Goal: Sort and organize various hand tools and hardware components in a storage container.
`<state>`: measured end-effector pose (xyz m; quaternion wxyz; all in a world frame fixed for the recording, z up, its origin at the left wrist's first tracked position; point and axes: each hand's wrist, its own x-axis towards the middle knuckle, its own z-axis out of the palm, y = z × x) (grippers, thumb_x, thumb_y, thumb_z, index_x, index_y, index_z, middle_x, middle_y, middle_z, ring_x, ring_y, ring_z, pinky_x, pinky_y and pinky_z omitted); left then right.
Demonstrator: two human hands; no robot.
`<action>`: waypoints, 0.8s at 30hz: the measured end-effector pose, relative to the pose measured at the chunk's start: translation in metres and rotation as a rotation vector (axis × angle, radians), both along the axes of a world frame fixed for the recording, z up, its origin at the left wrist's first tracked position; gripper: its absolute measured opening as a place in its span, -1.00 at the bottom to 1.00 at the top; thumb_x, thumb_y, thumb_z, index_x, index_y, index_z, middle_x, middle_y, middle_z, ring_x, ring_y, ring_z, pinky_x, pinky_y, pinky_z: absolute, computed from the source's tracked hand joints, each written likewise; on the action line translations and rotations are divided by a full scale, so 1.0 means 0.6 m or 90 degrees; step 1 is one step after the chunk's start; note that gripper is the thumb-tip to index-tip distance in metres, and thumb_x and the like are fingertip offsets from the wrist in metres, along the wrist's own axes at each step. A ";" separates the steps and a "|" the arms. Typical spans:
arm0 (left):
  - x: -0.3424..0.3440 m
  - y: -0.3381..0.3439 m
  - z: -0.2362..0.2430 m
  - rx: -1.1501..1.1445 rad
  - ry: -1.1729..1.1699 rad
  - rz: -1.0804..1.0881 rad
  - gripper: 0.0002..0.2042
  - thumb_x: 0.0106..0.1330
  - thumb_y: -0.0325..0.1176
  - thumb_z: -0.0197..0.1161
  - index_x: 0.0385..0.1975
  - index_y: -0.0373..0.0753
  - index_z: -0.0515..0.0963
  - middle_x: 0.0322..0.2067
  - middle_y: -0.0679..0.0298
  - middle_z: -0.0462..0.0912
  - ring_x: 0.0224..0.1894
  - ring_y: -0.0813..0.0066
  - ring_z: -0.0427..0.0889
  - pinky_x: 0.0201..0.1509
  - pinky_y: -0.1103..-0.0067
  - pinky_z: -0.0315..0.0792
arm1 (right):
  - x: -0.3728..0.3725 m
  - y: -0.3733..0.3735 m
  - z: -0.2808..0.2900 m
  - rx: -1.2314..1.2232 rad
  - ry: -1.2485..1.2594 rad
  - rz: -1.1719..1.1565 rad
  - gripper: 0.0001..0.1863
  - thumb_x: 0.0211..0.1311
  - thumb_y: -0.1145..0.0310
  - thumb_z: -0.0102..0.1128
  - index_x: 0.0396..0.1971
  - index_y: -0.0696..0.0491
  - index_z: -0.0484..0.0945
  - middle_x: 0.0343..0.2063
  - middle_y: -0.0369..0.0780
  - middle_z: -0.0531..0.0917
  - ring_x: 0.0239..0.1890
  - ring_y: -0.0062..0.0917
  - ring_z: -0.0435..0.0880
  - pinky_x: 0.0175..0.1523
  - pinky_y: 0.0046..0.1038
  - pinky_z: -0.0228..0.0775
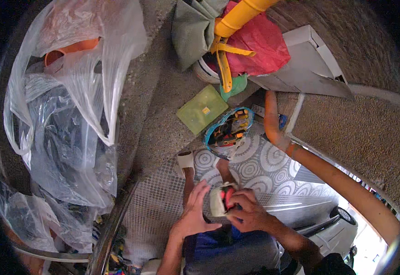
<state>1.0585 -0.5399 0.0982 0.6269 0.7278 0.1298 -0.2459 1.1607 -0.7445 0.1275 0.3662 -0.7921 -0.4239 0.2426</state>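
Right hand clamps the red-and-cream thing by its side, likely for steadiness, while the left hand (empty, spread wide) curves just beside it!

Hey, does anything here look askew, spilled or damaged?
The grey-and-white carton at upper right sits askew, its edges crooked, though fisheye bending may exaggerate that. I see no spill. The pale-and-red item in the right hand is too blurred to judge for damage.
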 end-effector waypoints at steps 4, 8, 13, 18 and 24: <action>0.006 0.010 -0.017 -0.071 0.021 -0.009 0.14 -0.36 -0.22 0.64 0.34 -0.25 0.08 0.28 -0.05 0.22 0.35 -0.02 0.20 0.40 0.27 0.15 | -0.015 0.034 -0.009 0.059 0.093 0.043 -0.84 -0.12 0.43 0.32 -0.48 0.01 0.53 -0.15 -0.20 0.49 0.02 -0.23 0.45 0.07 -0.21 0.35; 0.027 0.037 -0.045 -0.020 0.012 0.021 0.10 -0.33 -0.27 0.63 0.32 -0.30 0.09 0.11 0.01 0.43 0.15 0.13 0.45 0.28 0.34 0.32 | 0.010 0.058 -0.041 0.043 0.114 -0.055 -0.77 -0.08 0.45 0.34 -0.34 0.04 0.58 -0.14 -0.18 0.51 0.02 -0.19 0.48 0.12 -0.21 0.35; 0.076 0.090 -0.142 0.452 -0.133 0.229 -0.12 -0.25 -0.36 0.53 0.21 -0.27 0.24 0.03 -0.01 0.45 0.11 -0.01 0.43 0.21 0.23 0.30 | 0.107 0.046 -0.242 -0.139 -0.125 -0.247 -0.69 -0.04 0.47 0.21 -0.21 0.14 0.53 -0.09 -0.02 0.52 -0.07 -0.12 0.56 0.05 -0.17 0.45; 0.129 0.119 -0.227 0.538 -0.094 0.223 -0.09 -0.26 -0.30 0.56 0.21 -0.27 0.24 0.06 -0.02 0.43 0.14 -0.05 0.38 0.23 0.18 0.23 | 0.196 0.059 -0.366 -0.594 -0.077 0.076 -0.79 -0.03 0.47 0.18 -0.34 0.13 0.67 -0.33 -0.07 0.68 -0.20 -0.14 0.67 -0.15 -0.20 0.57; 0.130 0.144 -0.300 0.654 -0.012 0.186 -0.05 -0.21 -0.29 0.55 0.28 -0.23 0.17 0.12 0.01 0.39 0.19 -0.01 0.34 0.32 0.13 0.10 | 0.189 0.053 -0.469 -0.672 -0.180 0.237 -0.78 0.13 0.31 0.12 -0.32 -0.07 0.75 -0.36 -0.25 0.73 -0.27 -0.35 0.71 -0.21 -0.28 0.55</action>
